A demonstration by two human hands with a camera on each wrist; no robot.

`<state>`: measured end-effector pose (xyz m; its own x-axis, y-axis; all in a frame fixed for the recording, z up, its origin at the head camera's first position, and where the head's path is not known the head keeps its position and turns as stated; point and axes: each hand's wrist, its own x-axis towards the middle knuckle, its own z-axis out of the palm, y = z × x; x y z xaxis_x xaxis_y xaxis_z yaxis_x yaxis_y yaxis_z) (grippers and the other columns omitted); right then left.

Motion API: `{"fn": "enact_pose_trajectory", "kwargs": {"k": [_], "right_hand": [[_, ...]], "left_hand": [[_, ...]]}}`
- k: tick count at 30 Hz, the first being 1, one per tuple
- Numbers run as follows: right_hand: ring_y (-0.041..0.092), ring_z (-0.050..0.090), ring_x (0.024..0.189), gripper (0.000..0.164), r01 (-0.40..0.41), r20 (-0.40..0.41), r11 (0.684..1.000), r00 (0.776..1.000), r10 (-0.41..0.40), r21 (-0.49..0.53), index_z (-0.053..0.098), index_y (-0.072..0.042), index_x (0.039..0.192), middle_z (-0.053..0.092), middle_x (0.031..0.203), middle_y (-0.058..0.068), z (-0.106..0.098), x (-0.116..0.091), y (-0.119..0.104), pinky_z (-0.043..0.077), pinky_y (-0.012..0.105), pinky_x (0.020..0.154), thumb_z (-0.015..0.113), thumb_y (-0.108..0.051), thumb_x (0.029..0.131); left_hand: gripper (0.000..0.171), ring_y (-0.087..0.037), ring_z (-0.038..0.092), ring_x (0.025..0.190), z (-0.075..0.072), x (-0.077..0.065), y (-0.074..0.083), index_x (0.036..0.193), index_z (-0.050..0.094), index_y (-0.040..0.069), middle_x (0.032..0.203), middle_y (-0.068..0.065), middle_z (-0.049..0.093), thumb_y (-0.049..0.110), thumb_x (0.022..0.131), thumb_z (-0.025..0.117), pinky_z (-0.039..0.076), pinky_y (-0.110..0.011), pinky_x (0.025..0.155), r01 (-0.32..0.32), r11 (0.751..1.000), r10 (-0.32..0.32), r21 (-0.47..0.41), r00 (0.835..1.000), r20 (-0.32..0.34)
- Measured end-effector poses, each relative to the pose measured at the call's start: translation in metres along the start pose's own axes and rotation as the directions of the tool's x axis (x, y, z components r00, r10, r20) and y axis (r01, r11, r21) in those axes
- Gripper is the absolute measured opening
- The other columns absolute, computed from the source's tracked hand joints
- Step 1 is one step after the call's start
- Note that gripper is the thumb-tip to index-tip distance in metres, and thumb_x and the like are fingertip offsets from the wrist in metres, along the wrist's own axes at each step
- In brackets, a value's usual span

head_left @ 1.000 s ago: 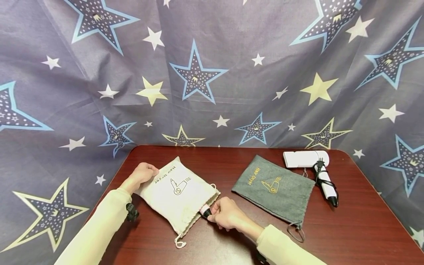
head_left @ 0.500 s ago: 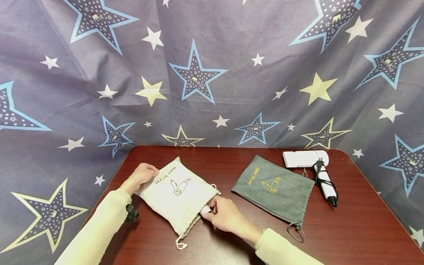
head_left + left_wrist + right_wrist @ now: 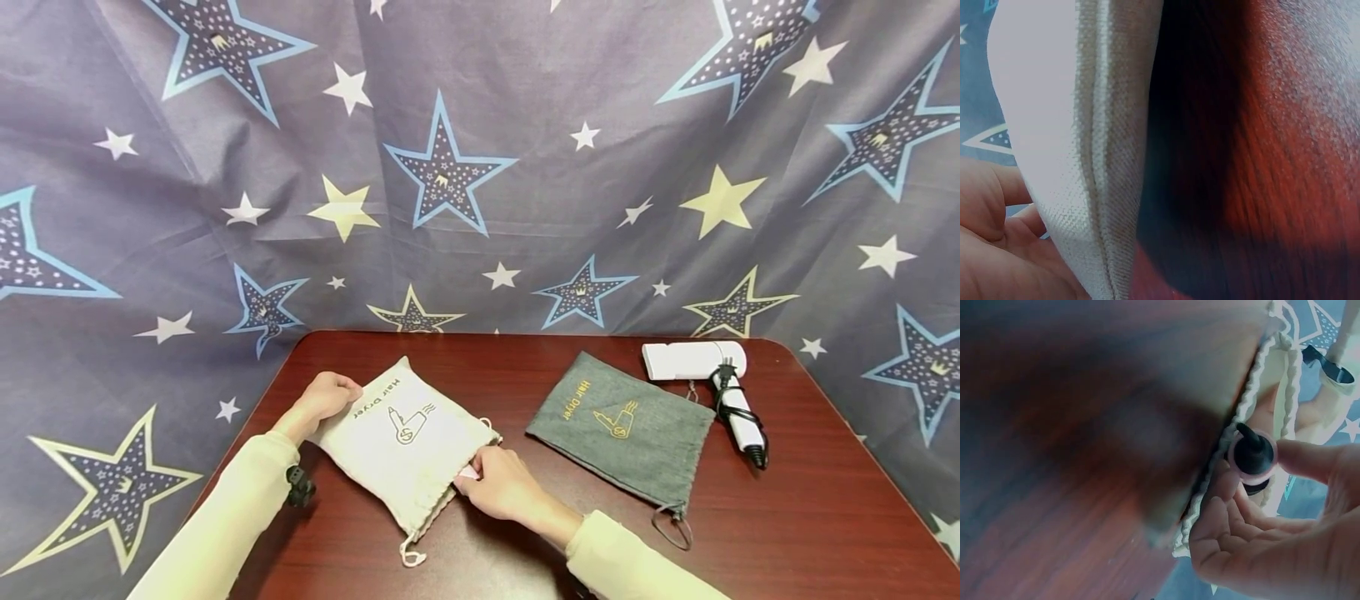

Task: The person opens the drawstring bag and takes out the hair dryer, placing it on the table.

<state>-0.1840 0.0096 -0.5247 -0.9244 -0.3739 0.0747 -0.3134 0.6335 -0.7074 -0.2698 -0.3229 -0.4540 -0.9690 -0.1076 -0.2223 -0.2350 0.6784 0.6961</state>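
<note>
A cream drawstring bag (image 3: 405,442) printed "Hair Dryer" lies on the table, its mouth facing right. My left hand (image 3: 324,397) grips the bag's far left edge; the left wrist view shows the bag's cloth (image 3: 1097,125) beside that hand. At the mouth, my right hand (image 3: 501,485) holds the pale pink handle of a hair dryer (image 3: 468,472). The right wrist view shows the handle's black cord end (image 3: 1254,454) between thumb and fingers, within the bag's rope-like rim (image 3: 1247,400). The rest of this dryer is hidden in the bag.
A grey drawstring bag (image 3: 619,433) lies flat to the right. Beyond it is a white hair dryer (image 3: 693,361) with its black cord wound round the handle. Behind the dark red table (image 3: 810,517) hangs a star-patterned cloth (image 3: 495,183).
My right hand has moved slightly left, closer to the bag's mouth, and now covers the handle's black end, which showed earlier. The left hand and the bag have hardly moved.
</note>
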Motion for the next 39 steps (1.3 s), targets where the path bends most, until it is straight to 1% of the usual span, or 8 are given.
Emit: {"fn": "enact_pose_trajectory", "kwargs": {"k": [2, 6, 10, 15, 19, 29, 36, 39], "right_hand": [[0.012, 0.052, 0.061, 0.033, -0.010, 0.003, 0.999, 1.000, 0.010, 0.033, 0.058, -0.016, 0.077, 0.054, 0.066, -0.006, -0.011, -0.006, -0.014, 0.044, 0.034, 0.055, 0.076, -0.037, 0.094], [0.015, 0.059, 0.061, 0.030, -0.100, 0.065, 0.977, 0.994, 0.090, 0.187, 0.057, -0.009, 0.084, 0.059, 0.069, 0.000, -0.032, -0.016, -0.042, 0.048, 0.034, 0.054, 0.074, -0.031, 0.095], [0.018, 0.067, 0.058, 0.024, -0.238, 0.173, 0.894, 0.968, 0.184, 0.379, 0.059, -0.005, 0.086, 0.064, 0.074, 0.008, -0.042, -0.020, -0.057, 0.056, 0.034, 0.050, 0.071, -0.023, 0.097], [0.015, 0.062, 0.059, 0.025, -0.321, 0.277, 0.798, 0.940, 0.201, 0.510, 0.064, 0.000, 0.085, 0.063, 0.078, 0.009, -0.041, -0.018, -0.056, 0.057, 0.029, 0.054, 0.066, -0.018, 0.102], [0.012, 0.058, 0.060, 0.028, -0.360, 0.343, 0.749, 0.920, 0.187, 0.556, 0.065, 0.001, 0.087, 0.067, 0.075, 0.008, -0.040, -0.016, -0.053, 0.050, 0.022, 0.052, 0.064, -0.021, 0.105], [0.007, 0.053, 0.056, 0.033, -0.408, 0.446, 0.685, 0.885, 0.133, 0.604, 0.064, 0.001, 0.098, 0.066, 0.076, 0.006, -0.043, -0.012, -0.050, 0.046, 0.018, 0.048, 0.057, -0.030, 0.109], [0.007, 0.054, 0.055, 0.028, -0.420, 0.470, 0.616, 0.878, 0.089, 0.667, 0.059, -0.004, 0.091, 0.061, 0.075, 0.008, -0.041, -0.011, -0.050, 0.049, 0.019, 0.049, 0.054, -0.023, 0.111], [0.009, 0.055, 0.055, 0.027, -0.406, 0.455, 0.601, 0.887, 0.077, 0.689, 0.058, -0.002, 0.092, 0.061, 0.075, 0.009, -0.039, -0.012, -0.050, 0.050, 0.020, 0.050, 0.054, -0.021, 0.111]], "left_hand": [[0.023, -0.035, 0.058, 0.108, 0.000, 0.000, -0.001, 0.109, 0.071, -0.007, 0.116, -0.022, 0.066, 0.013, 0.104, 0.060, 0.047, -0.047, 0.093, -0.001, 1.000, 0.001, 0.000, 1.000, 0.001], [0.024, -0.034, 0.059, 0.107, -0.002, 0.000, -0.002, 0.110, 0.071, -0.007, 0.115, -0.021, 0.067, 0.012, 0.104, 0.058, 0.048, -0.045, 0.091, 0.001, 1.000, -0.001, -0.002, 1.000, 0.007], [0.025, -0.035, 0.059, 0.110, -0.004, 0.000, -0.002, 0.111, 0.072, -0.006, 0.120, -0.023, 0.066, 0.013, 0.104, 0.057, 0.048, -0.045, 0.091, 0.001, 1.000, -0.001, 0.004, 1.000, 0.006], [0.026, -0.035, 0.058, 0.111, -0.005, -0.002, 0.000, 0.110, 0.073, -0.005, 0.123, -0.024, 0.066, 0.016, 0.103, 0.060, 0.048, -0.045, 0.091, 0.004, 1.000, -0.004, 0.008, 1.000, 0.013], [0.025, -0.035, 0.059, 0.110, -0.006, -0.003, 0.000, 0.109, 0.073, -0.005, 0.120, -0.022, 0.067, 0.016, 0.102, 0.061, 0.049, -0.044, 0.089, -0.001, 1.000, 0.001, 0.016, 1.000, 0.011], [0.023, -0.034, 0.060, 0.107, -0.005, -0.003, -0.003, 0.108, 0.073, -0.005, 0.114, -0.020, 0.067, 0.014, 0.102, 0.061, 0.050, -0.044, 0.088, 0.008, 1.000, -0.008, -0.001, 1.000, 0.006], [0.024, -0.037, 0.059, 0.111, -0.005, -0.003, -0.002, 0.110, 0.073, -0.005, 0.121, -0.023, 0.065, 0.015, 0.102, 0.062, 0.051, -0.046, 0.090, 0.006, 1.000, -0.006, 0.004, 1.000, 0.000], [0.023, -0.037, 0.059, 0.111, -0.005, -0.003, -0.001, 0.109, 0.073, -0.004, 0.121, -0.023, 0.066, 0.014, 0.101, 0.063, 0.050, -0.047, 0.091, 0.009, 1.000, -0.009, 0.007, 1.000, -0.006]]}}
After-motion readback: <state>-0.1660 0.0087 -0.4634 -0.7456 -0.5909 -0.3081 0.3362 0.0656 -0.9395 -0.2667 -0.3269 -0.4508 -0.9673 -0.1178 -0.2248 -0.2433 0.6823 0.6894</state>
